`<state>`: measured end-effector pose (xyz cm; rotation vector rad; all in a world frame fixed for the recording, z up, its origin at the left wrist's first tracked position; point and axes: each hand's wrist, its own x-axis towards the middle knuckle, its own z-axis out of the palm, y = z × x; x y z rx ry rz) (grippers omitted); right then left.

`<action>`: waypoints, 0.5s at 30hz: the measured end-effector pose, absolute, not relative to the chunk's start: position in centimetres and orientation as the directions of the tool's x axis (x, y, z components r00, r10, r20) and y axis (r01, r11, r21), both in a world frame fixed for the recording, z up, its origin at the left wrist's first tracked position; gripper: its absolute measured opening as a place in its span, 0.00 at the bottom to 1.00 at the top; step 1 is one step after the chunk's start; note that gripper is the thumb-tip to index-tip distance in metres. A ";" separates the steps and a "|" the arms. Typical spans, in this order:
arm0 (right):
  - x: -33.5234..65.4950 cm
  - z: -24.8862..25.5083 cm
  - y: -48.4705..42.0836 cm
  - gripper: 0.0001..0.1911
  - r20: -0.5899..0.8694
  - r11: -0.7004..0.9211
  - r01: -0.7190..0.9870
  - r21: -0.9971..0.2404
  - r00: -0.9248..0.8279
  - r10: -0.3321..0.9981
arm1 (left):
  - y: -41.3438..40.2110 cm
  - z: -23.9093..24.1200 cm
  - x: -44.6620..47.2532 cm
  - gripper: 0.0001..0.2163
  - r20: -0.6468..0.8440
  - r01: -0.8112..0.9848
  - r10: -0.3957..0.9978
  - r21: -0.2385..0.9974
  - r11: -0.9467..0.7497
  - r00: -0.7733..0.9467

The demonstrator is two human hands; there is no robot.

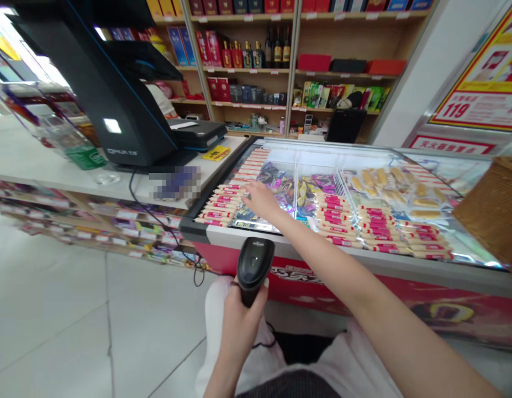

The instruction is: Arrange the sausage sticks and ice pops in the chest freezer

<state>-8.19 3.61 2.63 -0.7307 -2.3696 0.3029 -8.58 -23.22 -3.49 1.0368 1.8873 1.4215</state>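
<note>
My left hand [239,318] is wrapped round the handle of a black barcode scanner [256,260], held low in front of the freezer with its head up. My right arm stretches across to the freezer's left end. There my right hand [262,200], its fingers drawn together, is at the right ends of a row of wrapped sausages [218,205] with red labels. The fingertips seem to pinch one sausage's end; the exact grip is small and blurred. Purple snack packets [276,179] lie under the glass beside this hand.
The chest freezer [222,235] also bears more sausages [334,221] and packs of pale yellow food [380,182]. A checkout terminal [131,110] and green-labelled bottle [84,155] stand on the left counter. A cable [146,215] hangs down. A brown box [494,210] is at right.
</note>
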 end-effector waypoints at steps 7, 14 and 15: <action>-10.6 2.2 3.9 0.09 0.455 0.781 0.472 -0.408 -0.637 0.622 | -23.7 -3.6 -9.3 0.19 -0.026 0.245 0.817 0.948 0.202 -0.576; -4.9 2.2 1.2 0.08 0.475 0.711 0.419 -0.565 -0.539 0.695 | -23.2 -2.7 -8.7 0.20 -0.025 0.203 0.819 0.964 0.171 -0.573; -3.7 1.9 0.8 0.08 0.464 0.686 0.399 -0.608 -0.522 0.715 | -23.1 -2.7 -8.5 0.21 -0.017 0.208 0.821 0.964 0.165 -0.571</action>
